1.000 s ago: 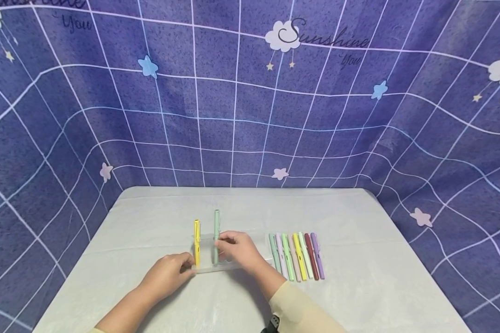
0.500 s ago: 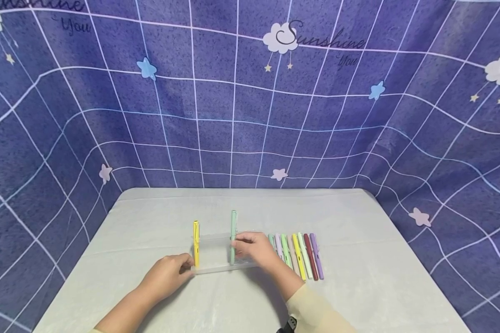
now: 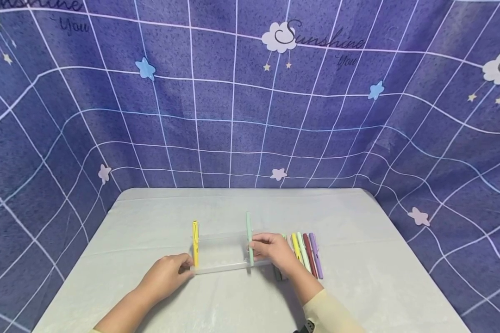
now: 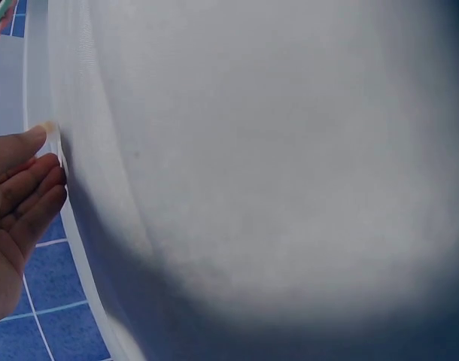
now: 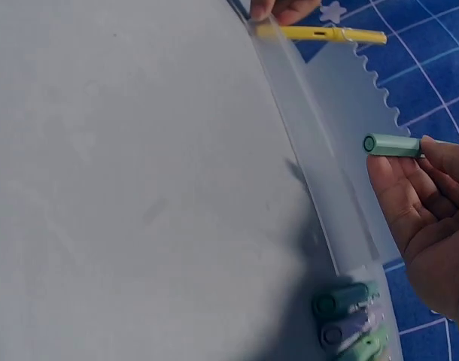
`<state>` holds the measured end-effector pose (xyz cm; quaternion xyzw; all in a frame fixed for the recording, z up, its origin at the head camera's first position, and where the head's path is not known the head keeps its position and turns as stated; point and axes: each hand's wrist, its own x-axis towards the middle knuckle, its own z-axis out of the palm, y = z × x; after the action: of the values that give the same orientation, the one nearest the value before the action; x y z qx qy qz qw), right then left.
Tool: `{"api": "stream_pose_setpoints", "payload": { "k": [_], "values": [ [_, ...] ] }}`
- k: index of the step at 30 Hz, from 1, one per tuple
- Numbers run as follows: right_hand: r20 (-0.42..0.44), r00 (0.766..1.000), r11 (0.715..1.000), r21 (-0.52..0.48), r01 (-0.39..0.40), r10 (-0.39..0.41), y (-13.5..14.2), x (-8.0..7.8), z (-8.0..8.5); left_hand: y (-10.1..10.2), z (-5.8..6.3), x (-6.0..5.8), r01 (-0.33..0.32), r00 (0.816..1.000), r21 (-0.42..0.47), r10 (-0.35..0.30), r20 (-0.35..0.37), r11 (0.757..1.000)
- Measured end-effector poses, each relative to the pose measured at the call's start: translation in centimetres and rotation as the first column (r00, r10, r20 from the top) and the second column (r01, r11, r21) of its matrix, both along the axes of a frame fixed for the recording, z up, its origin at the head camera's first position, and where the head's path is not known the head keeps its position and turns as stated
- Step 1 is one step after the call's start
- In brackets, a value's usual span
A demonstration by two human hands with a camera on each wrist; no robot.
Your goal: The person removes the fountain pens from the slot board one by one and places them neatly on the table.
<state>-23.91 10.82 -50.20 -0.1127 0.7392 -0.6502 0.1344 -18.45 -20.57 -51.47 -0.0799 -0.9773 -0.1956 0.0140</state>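
Observation:
A clear plastic pen stand (image 3: 222, 267) with a wavy-notched back edge, seen in the right wrist view, sits mid-table. My left hand (image 3: 163, 278) pinches its left end between thumb and fingers, as the left wrist view shows. Beside that hand a yellow pen (image 3: 196, 244) stands upright at the stand's left end. My right hand (image 3: 277, 253) pinches a pale green pen (image 3: 249, 229) between thumb and fingers. This pen is upright over the right part of the stand; its round end (image 5: 369, 144) faces the right wrist camera, apart from the stand's front ledge there.
To the right of the stand lies a row of several pens, among them a yellow (image 3: 296, 243), a dark red (image 3: 310, 252) and a purple one (image 3: 316, 256). My right hand partly covers the row. A patterned blue curtain (image 3: 250, 138) surrounds the white table (image 3: 171, 208).
My right hand has moved right along the stand with the pale green pen, from near the yellow pen toward the right end. My left hand has stayed at the left end.

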Motion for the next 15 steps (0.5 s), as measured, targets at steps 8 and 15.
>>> {"api": "stream_pose_setpoints", "payload": {
  "k": [8,15],
  "values": [
    [0.003,0.999,0.999,-0.009,0.035,-0.035,2.3,0.3,0.1,-0.1,-0.1,0.0,0.002,1.0,0.001,-0.002,0.005,1.0],
    [-0.002,0.997,0.997,0.025,0.071,-0.071,4.9,0.4,0.2,-0.1,-0.2,-0.1,0.01,1.0,0.011,-0.01,-0.002,1.0]
  ]
}}
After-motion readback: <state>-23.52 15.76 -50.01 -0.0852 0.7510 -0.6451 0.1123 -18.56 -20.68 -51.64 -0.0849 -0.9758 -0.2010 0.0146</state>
